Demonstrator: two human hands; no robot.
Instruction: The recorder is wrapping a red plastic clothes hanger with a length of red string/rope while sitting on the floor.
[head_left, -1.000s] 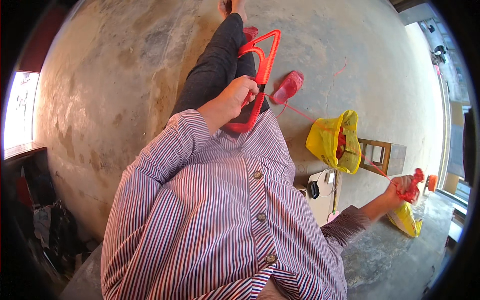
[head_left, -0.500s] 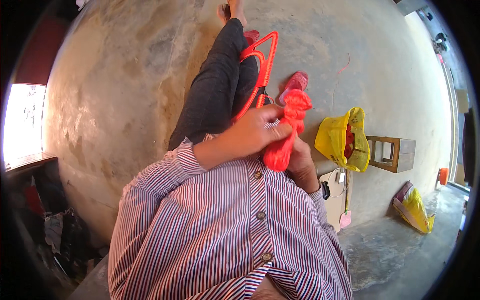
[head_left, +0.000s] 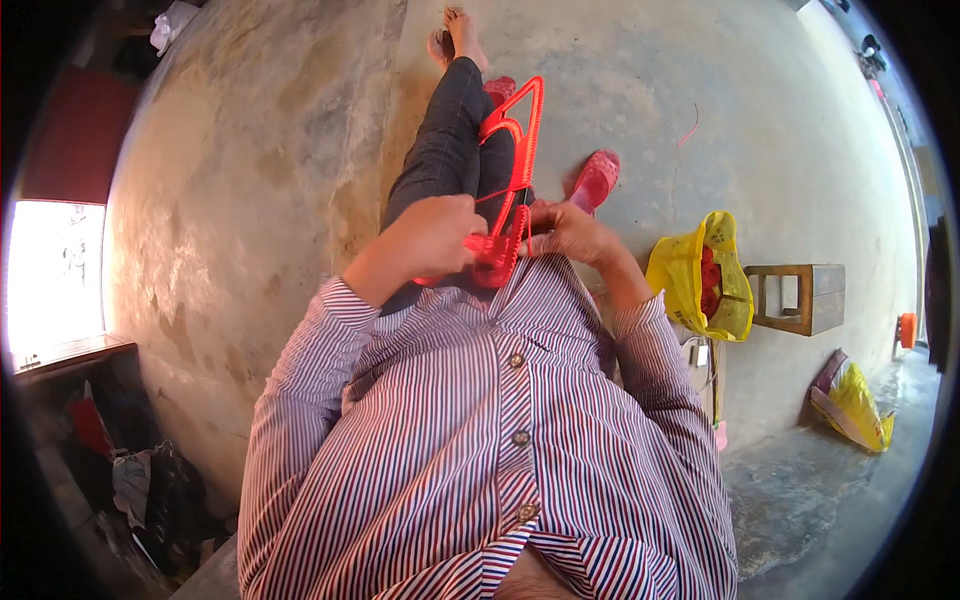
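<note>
Across my lap lies a frame wrapped in red cord (head_left: 532, 125), shaped in long narrow loops, with a dark band near its middle. My left hand (head_left: 435, 238) is closed around a bundle of red cord (head_left: 487, 248) at the near end of the frame. A thin red strand runs from near that hand toward the dark band. On the other side, my right hand (head_left: 575, 235) has its thumb and fingers pinched on the cord-wrapped frame's near right edge. My fingers partly hide where the bundle and the frame meet.
On the floor to my right stands a yellow bag (head_left: 680, 280) with red material inside, beside a wooden stool (head_left: 822, 300). Another yellow bag (head_left: 850, 410) lies farther right. A red shoe (head_left: 597, 180) and a loose red strand (head_left: 690, 125) are ahead.
The red bundle has come down and left from in front of my chest to the frame, in my left hand. My right hand has left the bundle and now grips the frame's edge.
</note>
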